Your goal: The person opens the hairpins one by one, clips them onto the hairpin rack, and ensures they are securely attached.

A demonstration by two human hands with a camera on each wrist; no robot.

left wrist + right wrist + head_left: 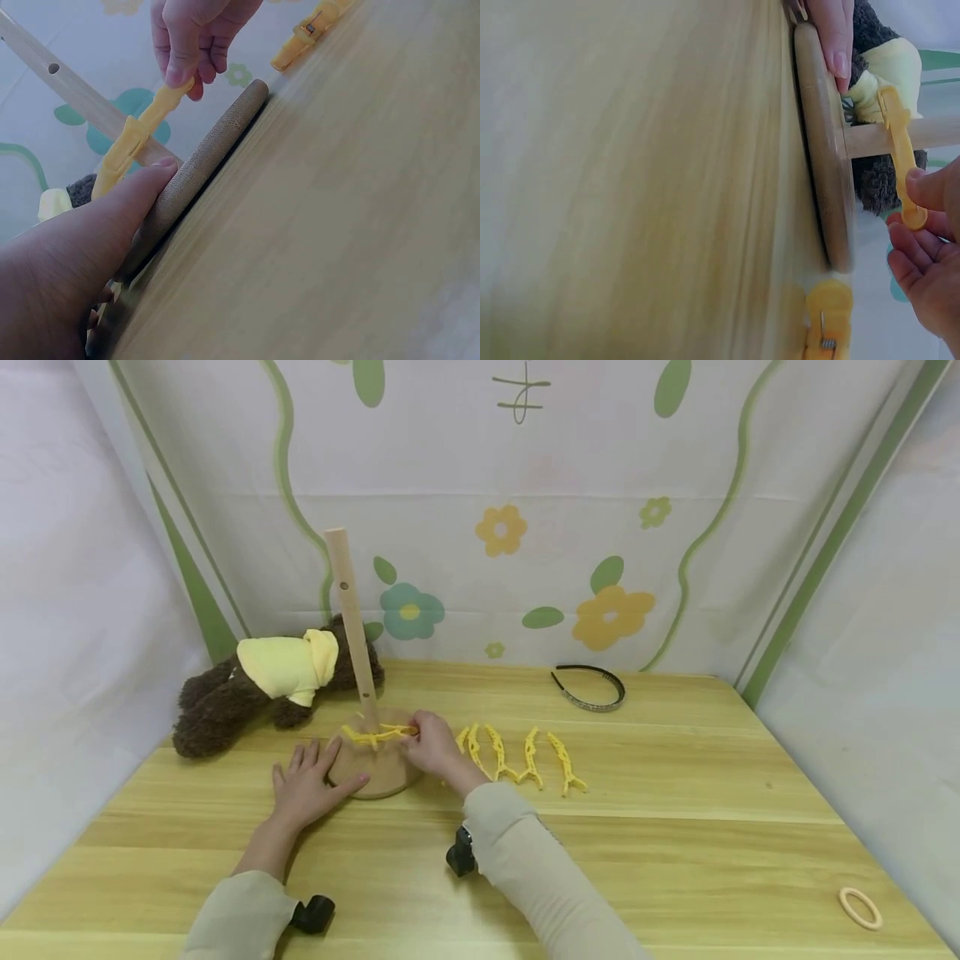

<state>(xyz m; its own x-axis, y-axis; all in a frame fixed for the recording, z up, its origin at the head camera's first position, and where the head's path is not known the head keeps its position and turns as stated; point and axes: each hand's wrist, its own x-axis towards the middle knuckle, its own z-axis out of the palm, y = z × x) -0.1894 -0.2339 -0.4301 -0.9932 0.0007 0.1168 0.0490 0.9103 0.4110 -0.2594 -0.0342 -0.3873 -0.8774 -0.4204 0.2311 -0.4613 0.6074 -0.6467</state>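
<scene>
A yellow alligator hair clip (375, 735) lies across the lower part of the upright wooden post (351, 627). My right hand (435, 745) pinches one end of this clip between thumb and fingers; in the right wrist view the clip (901, 154) passes in front of the post. Whether it bites on the post I cannot tell. My left hand (303, 789) rests at the left edge of the round wooden base (375, 781), fingers spread and thumb lying over the rim. In the left wrist view the thumb (142, 191) touches the base.
Several more yellow hair clips (531, 760) lie in a row right of the base. Behind the post lies a dark plush toy in a yellow hoodie (277, 667). A black headband (600, 703) is at the back, a wooden ring (860, 908) near the front right edge.
</scene>
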